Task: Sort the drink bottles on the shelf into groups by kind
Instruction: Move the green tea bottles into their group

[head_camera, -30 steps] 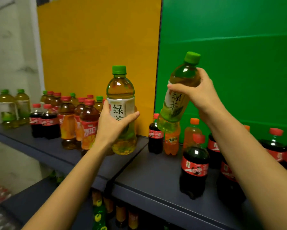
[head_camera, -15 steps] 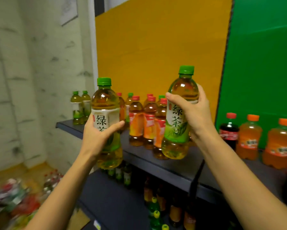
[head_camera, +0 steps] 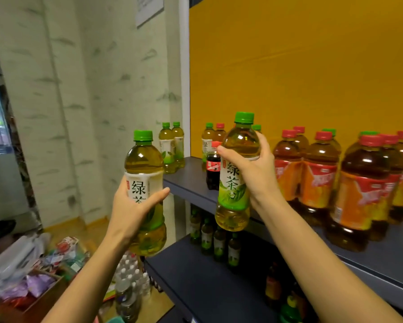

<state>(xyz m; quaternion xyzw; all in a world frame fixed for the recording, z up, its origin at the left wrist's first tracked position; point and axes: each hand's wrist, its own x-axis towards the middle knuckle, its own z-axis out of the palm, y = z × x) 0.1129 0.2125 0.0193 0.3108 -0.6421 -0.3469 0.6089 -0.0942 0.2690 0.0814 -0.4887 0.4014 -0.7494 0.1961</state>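
My left hand point(head_camera: 131, 207) grips a green-capped green tea bottle point(head_camera: 144, 159) upright, left of the shelf's end. My right hand point(head_camera: 254, 171) grips a second green tea bottle point(head_camera: 234, 194) just in front of the upper shelf point(head_camera: 191, 178). Two more green tea bottles point(head_camera: 171, 145) stand at the shelf's far left corner. A small cola bottle point(head_camera: 213, 169) stands behind the bottle in my right hand. Several red-capped brown tea bottles with orange labels point(head_camera: 319, 173) crowd the shelf to the right.
A yellow panel point(head_camera: 300, 66) backs the shelf. The lower shelf point(head_camera: 195, 276) holds several small green-labelled bottles point(head_camera: 213, 238). On the floor at the left lie water bottles point(head_camera: 130, 278), a cardboard box of packets point(head_camera: 32, 287) and bags.
The view has swung further left along the shelf. Both held bottles travelled left with my hands, and the orange soda and green panel have left the view.
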